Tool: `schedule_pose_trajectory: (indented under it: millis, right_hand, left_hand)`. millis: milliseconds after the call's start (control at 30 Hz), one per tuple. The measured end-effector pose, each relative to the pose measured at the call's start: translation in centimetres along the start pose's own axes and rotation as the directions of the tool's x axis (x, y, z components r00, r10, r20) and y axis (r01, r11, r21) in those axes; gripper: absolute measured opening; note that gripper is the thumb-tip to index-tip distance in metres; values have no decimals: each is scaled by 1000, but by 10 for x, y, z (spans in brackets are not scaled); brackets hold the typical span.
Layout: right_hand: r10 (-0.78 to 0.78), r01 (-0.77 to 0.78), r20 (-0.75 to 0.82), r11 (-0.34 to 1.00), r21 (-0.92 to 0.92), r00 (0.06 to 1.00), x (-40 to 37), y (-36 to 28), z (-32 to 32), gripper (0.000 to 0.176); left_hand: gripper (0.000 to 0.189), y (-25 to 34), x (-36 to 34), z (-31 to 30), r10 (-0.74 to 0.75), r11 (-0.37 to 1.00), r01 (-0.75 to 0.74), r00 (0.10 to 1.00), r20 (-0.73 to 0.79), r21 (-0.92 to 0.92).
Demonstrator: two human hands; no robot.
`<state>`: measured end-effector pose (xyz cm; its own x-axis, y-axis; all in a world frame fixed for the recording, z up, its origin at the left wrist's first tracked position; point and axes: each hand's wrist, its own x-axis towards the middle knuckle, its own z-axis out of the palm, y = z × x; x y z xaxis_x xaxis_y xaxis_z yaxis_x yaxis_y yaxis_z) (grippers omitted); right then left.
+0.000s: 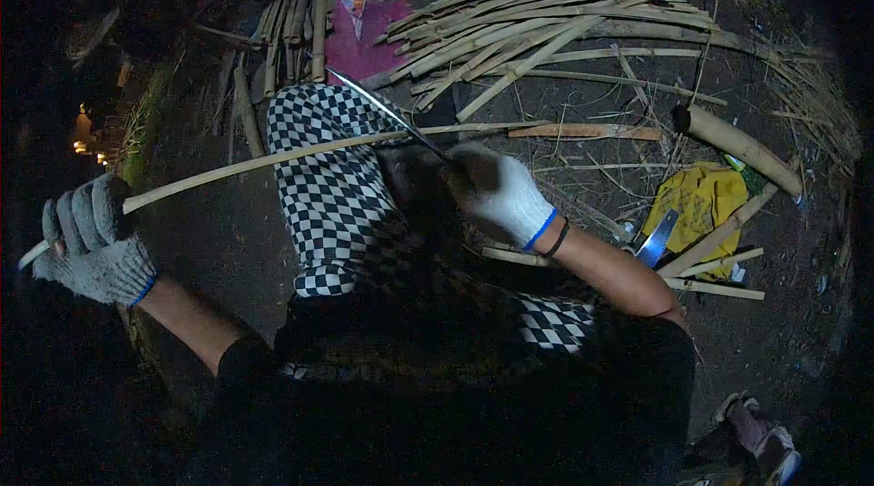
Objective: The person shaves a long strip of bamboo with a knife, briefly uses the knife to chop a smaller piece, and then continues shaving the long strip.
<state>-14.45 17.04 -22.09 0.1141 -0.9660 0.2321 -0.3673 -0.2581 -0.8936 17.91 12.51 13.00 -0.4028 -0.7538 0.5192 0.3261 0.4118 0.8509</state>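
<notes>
My left hand (91, 245), in a grey knitted glove, is wrapped around one end of a long split bamboo strip (264, 161). The strip bows slightly upward and runs across my checkered trouser leg (332, 199) toward the right. In my right hand (505, 195), gloved in white with a blue cuff, is a knife (382, 106), its handle hidden by the closed fingers. The narrow blade points up and left, crossing over the strip near my knee. Beyond the knife, the strip's far end passes just above my right glove.
A large pile of split bamboo strips (564, 4) lies ahead, beside a pink sheet (364, 40). Short bamboo pieces (296, 26) are stacked left of it. At right are a thick bamboo tube (742, 149), a yellow bag (696, 199) and another blade (657, 236).
</notes>
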Motion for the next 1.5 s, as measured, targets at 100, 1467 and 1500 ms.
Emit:
schedule_pose_trajectory:
  millis: [100,1467,1500]
  right_hand:
    - [152,-146,151,988,-45,977,2,-16,-10,29]
    - [14,-25,34,926,378,999,-22,-3,9,27]
    - [10,-20,29,926,376,1000,-22,-1,11,27]
  left_hand:
    - [35,6,-3,-13,84,984,-62,988,-131,164]
    - [68,-21,28,19,355,746,-93,893,-275,660]
    - [68,-22,27,18,338,775,-111,905,-260,622]
